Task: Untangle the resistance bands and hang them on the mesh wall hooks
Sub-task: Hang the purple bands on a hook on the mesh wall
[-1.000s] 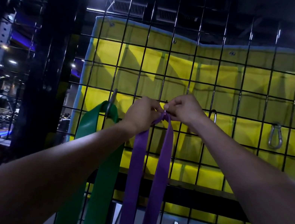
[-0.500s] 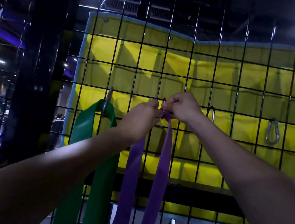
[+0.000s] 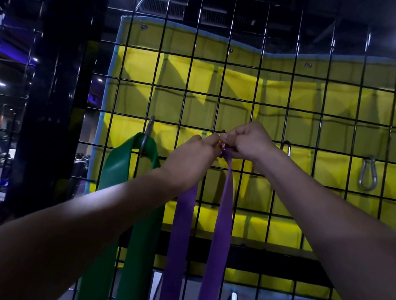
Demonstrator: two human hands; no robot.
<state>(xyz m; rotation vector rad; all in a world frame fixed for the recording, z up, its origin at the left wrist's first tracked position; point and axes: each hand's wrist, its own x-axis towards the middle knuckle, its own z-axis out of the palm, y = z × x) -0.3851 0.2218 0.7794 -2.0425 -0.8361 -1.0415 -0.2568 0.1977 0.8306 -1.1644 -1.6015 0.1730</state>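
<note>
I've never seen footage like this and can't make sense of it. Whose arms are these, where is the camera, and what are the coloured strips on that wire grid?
The camera sits on a person's head, so both arms reaching forward are that person's own. They face a black wire mesh wall with a yellow padded mat behind it. The left hand and right hand meet at the top of a purple resistance band, working its loop at a hook; the right-hand grip pinches it, while the hook itself is mostly hidden. Beside it, a green resistance band already hangs from its hook. A free metal clip hangs further right.
</note>
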